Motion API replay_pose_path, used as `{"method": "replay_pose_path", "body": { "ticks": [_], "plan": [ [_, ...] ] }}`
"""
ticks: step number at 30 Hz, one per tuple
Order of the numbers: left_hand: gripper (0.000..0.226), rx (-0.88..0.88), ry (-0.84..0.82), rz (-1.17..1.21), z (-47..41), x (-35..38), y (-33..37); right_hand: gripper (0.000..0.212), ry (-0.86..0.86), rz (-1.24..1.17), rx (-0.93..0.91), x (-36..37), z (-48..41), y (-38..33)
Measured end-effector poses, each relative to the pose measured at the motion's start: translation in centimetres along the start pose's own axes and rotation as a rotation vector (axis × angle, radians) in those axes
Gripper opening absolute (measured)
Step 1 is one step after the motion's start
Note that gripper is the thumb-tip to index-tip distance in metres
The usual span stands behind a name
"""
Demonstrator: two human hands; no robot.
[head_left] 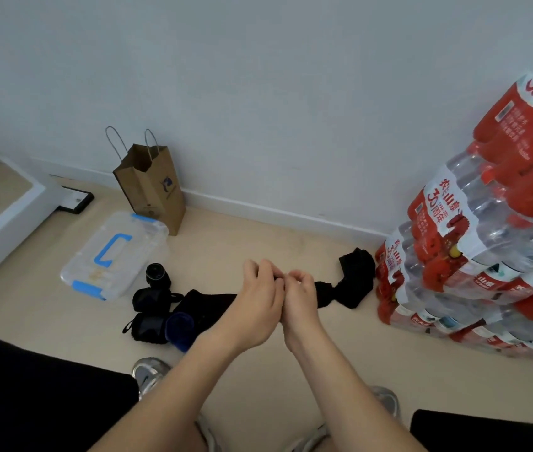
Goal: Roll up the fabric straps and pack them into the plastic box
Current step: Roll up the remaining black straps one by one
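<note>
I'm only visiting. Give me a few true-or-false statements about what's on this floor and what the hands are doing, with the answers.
1. Both the left hand and the right hand pinch the black strap in their fingers. True.
2. The plastic box stands open. False: its lid is on, with the blue handle on top.
3. A brown paper bag stands by the wall behind the box. True.
4. The packs of water bottles are stacked on the left. False: they are on the right.
5. The dark rolled bundles lie inside the box. False: they lie on the floor beside it.
</note>
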State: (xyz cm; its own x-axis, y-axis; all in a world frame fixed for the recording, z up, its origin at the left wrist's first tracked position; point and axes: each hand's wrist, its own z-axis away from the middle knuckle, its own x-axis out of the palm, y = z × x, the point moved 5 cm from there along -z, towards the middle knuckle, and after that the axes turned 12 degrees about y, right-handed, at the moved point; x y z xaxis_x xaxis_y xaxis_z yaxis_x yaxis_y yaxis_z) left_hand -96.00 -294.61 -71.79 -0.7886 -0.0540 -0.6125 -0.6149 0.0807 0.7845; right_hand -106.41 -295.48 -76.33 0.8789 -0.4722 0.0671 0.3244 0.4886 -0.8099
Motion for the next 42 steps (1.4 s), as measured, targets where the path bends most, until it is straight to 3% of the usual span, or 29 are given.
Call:
{"method": "replay_pose_path", "body": {
  "ticks": [5, 8, 10, 14, 17, 22, 28, 31, 35, 38, 40, 42],
  "plan": [
    [0.017, -0.174, -0.189, 0.064, 0.7, 0.6, -5.2, 0.025, -0.161, 0.107, 0.220, 0.8, -1.5, 3.5],
    [0.022, -0.252, -0.218, 0.088, 0.3, -0.3, -7.8, 0.028, -0.284, 0.240, 0.212, 1.2, -2.3, 4.8],
    [0.023, -0.292, -0.114, 0.057, -0.4, -1.3, -9.7, 0.034, -0.276, 0.398, 0.131, 1.2, -3.1, 5.6],
    [0.029, -0.432, 0.244, -0.074, -1.4, -4.1, -14.1, 0.025, -0.188, 0.749, -0.035, -0.4, -6.4, 8.0],
    [0.039, -0.538, 0.323, -0.107, -2.4, -5.2, -17.0, 0.020, -0.150, 0.866, -0.025, -2.4, -8.7, 9.8],
    [0.052, -0.447, 0.188, -0.316, -4.9, -3.7, -19.2, 0.022, -0.188, 1.117, -0.200, -2.4, -11.3, 11.1],
    [0.032, -0.399, 0.249, -0.384, -6.5, -2.2, -20.9, 0.037, -0.314, 1.476, -0.646, 1.5, -12.7, 11.4],
    [0.033, -0.453, 0.269, -0.339, -7.0, -1.8, -22.4, 0.059, -0.424, 1.543, -0.625, 2.3, -13.7, 12.2],
    [0.066, -0.469, 0.164, -0.268, -6.9, -0.6, -24.0, 0.079, -0.408, 1.664, -0.604, 1.8, -15.2, 12.8],
    [0.058, -0.469, 0.281, -0.336, -5.7, -0.4, -23.8, 0.094, -0.363, 1.739, -0.621, 1.4, -16.3, 12.6],
    [0.041, -0.472, 0.385, -0.472, -4.8, -0.3, -23.1, 0.088, -0.333, 1.808, -0.602, 1.3, -16.9, 12.4],
    [0.046, -0.493, 0.302, -0.581, -4.1, 0.6, -22.6, 0.064, -0.325, 1.836, -0.592, 1.4, -17.0, 12.4]
  ]
}}
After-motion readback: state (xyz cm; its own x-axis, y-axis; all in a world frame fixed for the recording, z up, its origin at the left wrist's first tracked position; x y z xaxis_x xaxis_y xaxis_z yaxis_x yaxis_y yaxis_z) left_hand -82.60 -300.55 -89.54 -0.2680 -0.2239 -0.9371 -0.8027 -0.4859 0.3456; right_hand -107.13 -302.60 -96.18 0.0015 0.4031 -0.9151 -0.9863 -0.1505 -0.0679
